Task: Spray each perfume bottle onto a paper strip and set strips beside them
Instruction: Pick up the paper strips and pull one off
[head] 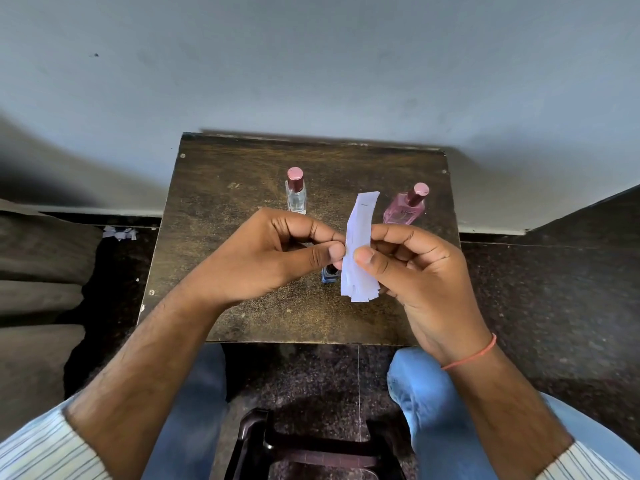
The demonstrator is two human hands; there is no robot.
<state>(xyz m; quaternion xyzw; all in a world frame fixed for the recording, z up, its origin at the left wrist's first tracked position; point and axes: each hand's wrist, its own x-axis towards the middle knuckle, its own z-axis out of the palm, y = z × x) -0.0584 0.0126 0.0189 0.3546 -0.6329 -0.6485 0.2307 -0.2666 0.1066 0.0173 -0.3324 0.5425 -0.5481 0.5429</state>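
Note:
A small bunch of white paper strips (pixel 360 244) is held upright above the dark wooden table (pixel 242 209). My right hand (pixel 419 271) grips the bunch between thumb and fingers. My left hand (pixel 273 254) pinches its left edge with thumb and forefinger. A clear bottle with a pink cap (pixel 296 195) stands at the back centre. A pink bottle with a pink cap (pixel 405 209) stands at the back right. A dark blue bottle (pixel 329 271) stands below my hands, mostly hidden by them and the strips.
The small table stands against a pale wall (pixel 311 64). Torn paper scraps (pixel 119 233) lie on the dark floor to the left. My knees in blue jeans (pixel 422 393) sit just below the table's near edge, above a dark plastic stool (pixel 311 452).

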